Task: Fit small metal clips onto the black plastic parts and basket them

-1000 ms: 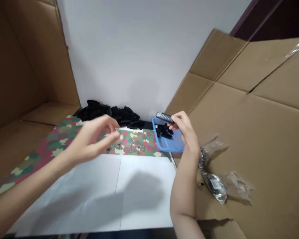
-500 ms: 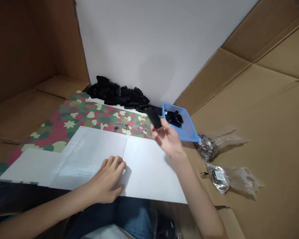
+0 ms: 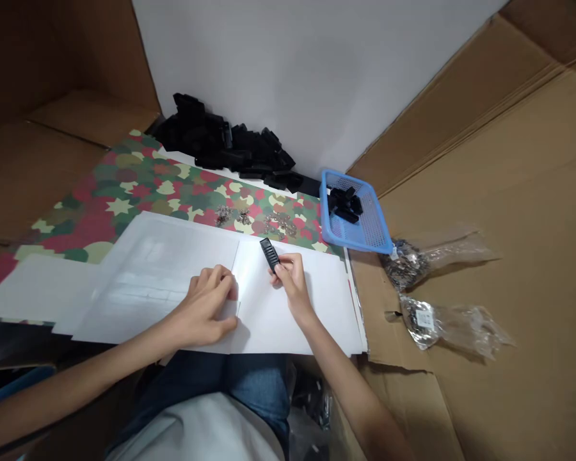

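My right hand [image 3: 292, 285] pinches the lower end of a black, ribbed, oblong plastic piece [image 3: 269, 254] between thumb and fingers. The piece is tilted above the white sheets, its slotted side showing. On the white sheets [image 3: 288, 330] rests my left hand [image 3: 210, 308], fingers bent and thumb apart from them, with nothing seen in it. Just beyond the sheets lie small piles of tiny metal parts [image 3: 279, 224], too small to name, on a camouflage-patterned cover [image 3: 146, 186].
A heap of black plastic pieces [image 3: 230, 147] lies along the white wall. The blue basket [image 3: 377, 237] at right holds several black pieces. Beside it, clear bags of metal parts [image 3: 406, 264] lie on cardboard [image 3: 518, 269]. Cardboard walls stand on both sides.
My right hand has come down and left from near the basket with the black plastic piece, whose ribbed side now shows. My left hand stays on the sheets. The view has tilted down.
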`<state>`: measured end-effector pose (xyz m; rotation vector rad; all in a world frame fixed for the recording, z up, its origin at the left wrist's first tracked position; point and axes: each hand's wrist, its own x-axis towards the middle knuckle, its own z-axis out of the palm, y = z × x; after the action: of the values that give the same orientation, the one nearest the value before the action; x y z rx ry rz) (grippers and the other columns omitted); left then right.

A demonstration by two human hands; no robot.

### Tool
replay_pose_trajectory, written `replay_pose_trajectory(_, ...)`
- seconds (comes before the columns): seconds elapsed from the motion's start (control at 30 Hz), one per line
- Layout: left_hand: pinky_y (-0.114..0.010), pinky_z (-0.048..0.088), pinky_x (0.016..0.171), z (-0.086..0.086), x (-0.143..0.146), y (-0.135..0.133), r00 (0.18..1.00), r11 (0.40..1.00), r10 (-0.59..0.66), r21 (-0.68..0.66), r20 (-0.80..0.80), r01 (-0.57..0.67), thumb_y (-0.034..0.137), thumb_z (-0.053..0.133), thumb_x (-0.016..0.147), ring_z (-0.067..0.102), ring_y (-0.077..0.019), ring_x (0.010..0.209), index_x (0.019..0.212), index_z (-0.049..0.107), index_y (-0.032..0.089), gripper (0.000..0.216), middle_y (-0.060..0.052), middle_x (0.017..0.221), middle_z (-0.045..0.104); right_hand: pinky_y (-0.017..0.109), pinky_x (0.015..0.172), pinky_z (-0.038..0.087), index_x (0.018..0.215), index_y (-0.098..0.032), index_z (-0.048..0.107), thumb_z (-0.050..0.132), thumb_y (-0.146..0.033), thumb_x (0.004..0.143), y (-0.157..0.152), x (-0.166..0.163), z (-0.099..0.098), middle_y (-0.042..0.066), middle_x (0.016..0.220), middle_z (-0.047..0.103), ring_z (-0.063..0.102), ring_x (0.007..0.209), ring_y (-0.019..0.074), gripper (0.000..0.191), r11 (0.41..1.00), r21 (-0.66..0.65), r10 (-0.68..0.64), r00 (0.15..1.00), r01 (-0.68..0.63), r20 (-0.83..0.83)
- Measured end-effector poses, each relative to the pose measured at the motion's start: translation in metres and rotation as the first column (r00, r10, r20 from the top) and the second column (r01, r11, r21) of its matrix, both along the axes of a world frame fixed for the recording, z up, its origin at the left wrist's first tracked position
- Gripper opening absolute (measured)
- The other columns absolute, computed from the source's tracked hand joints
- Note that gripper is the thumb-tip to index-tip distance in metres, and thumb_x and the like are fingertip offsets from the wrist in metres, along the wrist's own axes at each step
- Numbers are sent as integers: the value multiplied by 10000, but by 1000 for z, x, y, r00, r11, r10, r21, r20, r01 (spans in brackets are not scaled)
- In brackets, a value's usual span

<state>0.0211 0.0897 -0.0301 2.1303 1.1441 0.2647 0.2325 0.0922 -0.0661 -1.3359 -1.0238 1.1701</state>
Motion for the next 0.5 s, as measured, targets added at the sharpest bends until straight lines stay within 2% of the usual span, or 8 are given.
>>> replay_pose_trajectory(0.07, -420, 342, 818, -3, -3, 2, 997, 1000, -13, -14, 71, 14, 233, 483, 814, 412, -256, 943, 815, 481, 195, 37, -59, 992, 493, 246, 565, 419, 963, -219, 492, 628, -370, 782, 0, -1, 0, -33, 749, 626, 585, 594, 112, 272, 1000, 7, 1, 1000, -1, -10)
replay_pose_trajectory(0.23, -394, 350, 836, -2, -16, 8, 961, 998, -60, -13, 271, 66, 250, 472, 895, 454, -225, 906, 800, 550, 193, 136, -52, 942, 528, 240, 587, 412, 962, -224, 484, 621, -357, 801, 0, 1, -1, -37, 754, 654, 572, 583, 99, 249, 1000, 9, -10, 995, 10, -100)
replay_pose_trajectory(0.3, -357, 377, 838, 4, -22, 12, 905, 996, -32, -65, 424, 65, 279, 497, 908, 484, -204, 899, 804, 564, 200, 147, -41, 925, 520, 234, 586, 406, 948, -225, 474, 638, -340, 771, 3, 4, 4, -36, 743, 663, 564, 567, 93, 267, 1000, -14, -10, 984, 8, -177)
replay_pose_trajectory(0.37, -312, 395, 801, 13, -26, 17, 822, 992, 47, -123, 568, 28, 293, 539, 900, 506, -185, 882, 823, 581, 214, 118, -27, 899, 513, 226, 569, 399, 932, -228, 459, 652, -328, 716, 6, 9, 15, -36, 723, 659, 544, 540, 86, 306, 998, -55, -3, 960, -13, -280)
replay_pose_trajectory(0.5, -263, 389, 721, 34, -22, 14, 669, 975, 202, -208, 715, -72, 262, 614, 861, 503, -155, 815, 867, 598, 236, 31, -7, 842, 519, 214, 526, 395, 849, -232, 431, 604, -378, 682, 4, 5, 44, -34, 695, 619, 515, 521, 78, 281, 990, -115, 20, 882, -83, -471)
